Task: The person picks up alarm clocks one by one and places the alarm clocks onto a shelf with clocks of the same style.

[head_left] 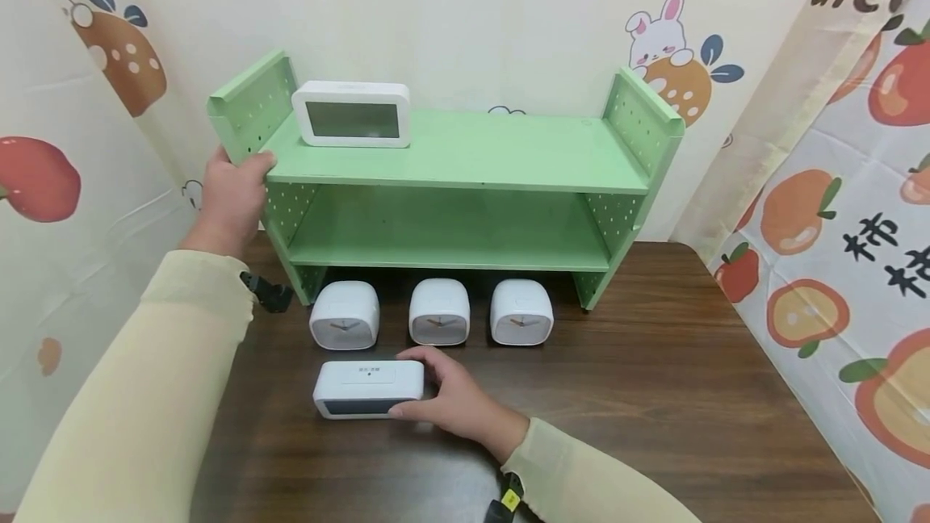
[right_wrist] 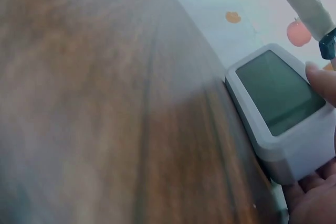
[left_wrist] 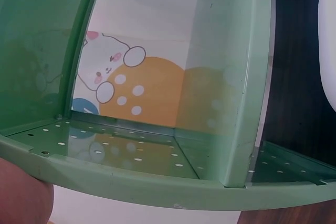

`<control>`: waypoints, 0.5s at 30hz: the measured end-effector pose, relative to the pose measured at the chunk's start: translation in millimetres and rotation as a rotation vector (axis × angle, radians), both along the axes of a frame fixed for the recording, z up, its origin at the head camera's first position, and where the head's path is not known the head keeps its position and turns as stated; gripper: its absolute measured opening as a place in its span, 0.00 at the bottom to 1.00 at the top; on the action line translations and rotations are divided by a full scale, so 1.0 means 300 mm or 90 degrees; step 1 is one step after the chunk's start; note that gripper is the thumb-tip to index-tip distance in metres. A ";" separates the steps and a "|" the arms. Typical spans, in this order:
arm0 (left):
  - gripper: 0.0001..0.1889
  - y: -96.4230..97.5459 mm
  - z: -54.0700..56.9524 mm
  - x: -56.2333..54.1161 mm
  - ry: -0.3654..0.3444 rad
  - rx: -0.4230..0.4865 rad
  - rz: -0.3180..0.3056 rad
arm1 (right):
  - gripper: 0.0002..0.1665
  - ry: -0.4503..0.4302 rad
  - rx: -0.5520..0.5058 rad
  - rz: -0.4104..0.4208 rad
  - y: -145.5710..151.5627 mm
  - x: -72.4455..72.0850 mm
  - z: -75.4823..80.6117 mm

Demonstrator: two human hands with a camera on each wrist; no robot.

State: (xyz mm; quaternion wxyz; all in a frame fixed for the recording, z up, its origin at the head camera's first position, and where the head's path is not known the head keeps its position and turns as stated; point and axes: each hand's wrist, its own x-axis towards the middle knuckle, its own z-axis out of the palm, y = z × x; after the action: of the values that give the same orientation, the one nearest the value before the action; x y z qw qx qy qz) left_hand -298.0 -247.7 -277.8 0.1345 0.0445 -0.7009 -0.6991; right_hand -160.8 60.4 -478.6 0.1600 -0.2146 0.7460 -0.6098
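Observation:
My left hand [head_left: 236,188] grips the left side panel of a green two-tier shelf [head_left: 450,224], its thumb at the front edge of the upper board. Part of that hand [left_wrist: 23,195] shows at the lower left of the left wrist view, beside the perforated panel. Low in the head view, my right hand [head_left: 461,398] holds the right end of a white digital clock [head_left: 369,384]. Its thumb lies on the front and its fingers reach round the back. The right wrist view shows this clock's blank grey screen [right_wrist: 281,93] close to the tabletop.
Another white digital clock [head_left: 352,114] stands on the upper board, at the left. Along the shelf's front stand three small white dial clocks, at left [head_left: 345,315], middle [head_left: 439,311] and right [head_left: 521,311]. The dark wooden table [head_left: 654,394] meets fruit-print curtains [head_left: 835,281].

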 end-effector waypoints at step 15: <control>0.29 -0.009 0.002 0.002 -0.005 -0.020 -0.016 | 0.33 0.008 0.027 -0.027 -0.017 0.007 -0.003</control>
State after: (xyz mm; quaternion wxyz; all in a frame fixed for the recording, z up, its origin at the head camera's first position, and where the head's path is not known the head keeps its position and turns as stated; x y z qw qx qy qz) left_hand -297.2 -250.3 -277.1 0.1240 0.0366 -0.7130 -0.6892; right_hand -158.7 55.2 -479.4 0.1469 -0.1995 0.7640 -0.5957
